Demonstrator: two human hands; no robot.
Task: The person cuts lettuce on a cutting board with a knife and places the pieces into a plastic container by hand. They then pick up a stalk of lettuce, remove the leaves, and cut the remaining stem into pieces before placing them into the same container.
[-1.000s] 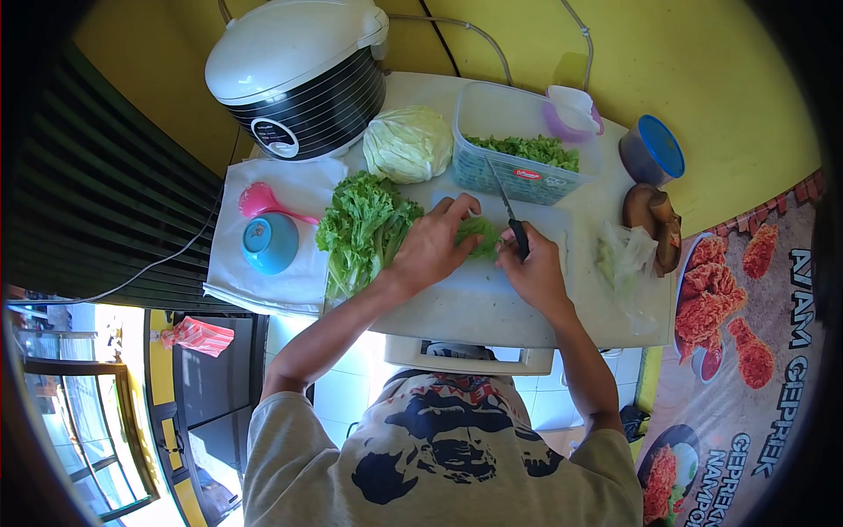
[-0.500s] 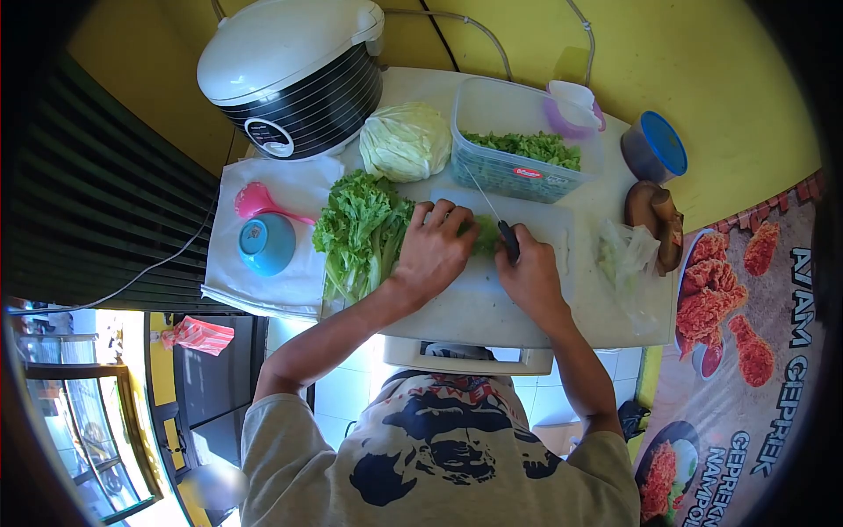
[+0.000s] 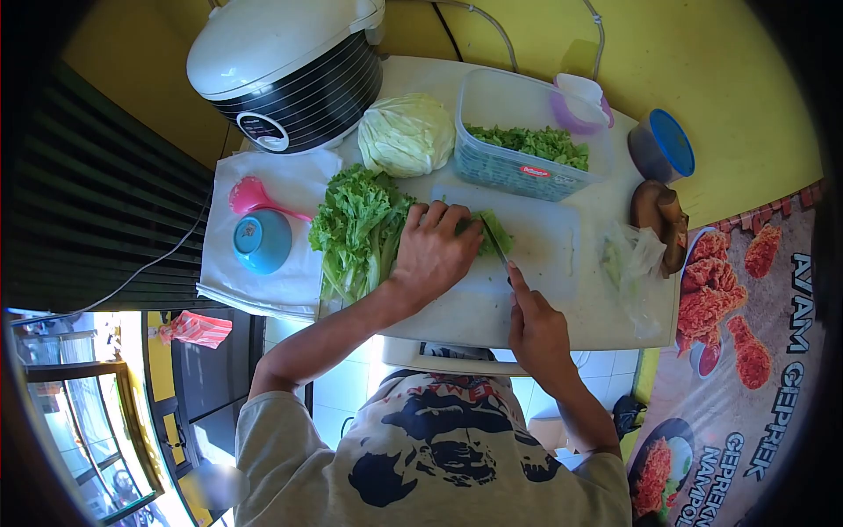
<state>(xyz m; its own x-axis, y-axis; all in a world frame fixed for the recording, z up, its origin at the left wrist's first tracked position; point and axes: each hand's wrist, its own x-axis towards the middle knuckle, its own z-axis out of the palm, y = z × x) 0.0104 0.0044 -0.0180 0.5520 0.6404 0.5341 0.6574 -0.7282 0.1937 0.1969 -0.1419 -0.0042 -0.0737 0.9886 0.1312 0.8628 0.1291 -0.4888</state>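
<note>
Gripped the knife (image 3: 496, 242) in a closed right hand (image 3: 539, 329), angled across lettuce (image 3: 501, 231) on the board (image 3: 544, 250). Curled the left hand (image 3: 435, 250) over the same lettuce, near the bunch (image 3: 358, 228); could not tell whether pinching it. Had the tub (image 3: 500, 176) behind, beside the cabbage (image 3: 406, 136).

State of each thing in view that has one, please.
Right hand: gripping knife
Knife: blade at lettuce piece
Left hand: curled over lettuce piece
Clear container: open, partly filled with chopped lettuce
Lettuce bunch: leafy, loose
Cabbage: looks whole
Rice cooker: lid shut
Blue bowl: upside down
Blue-lidded tub: closed
</note>
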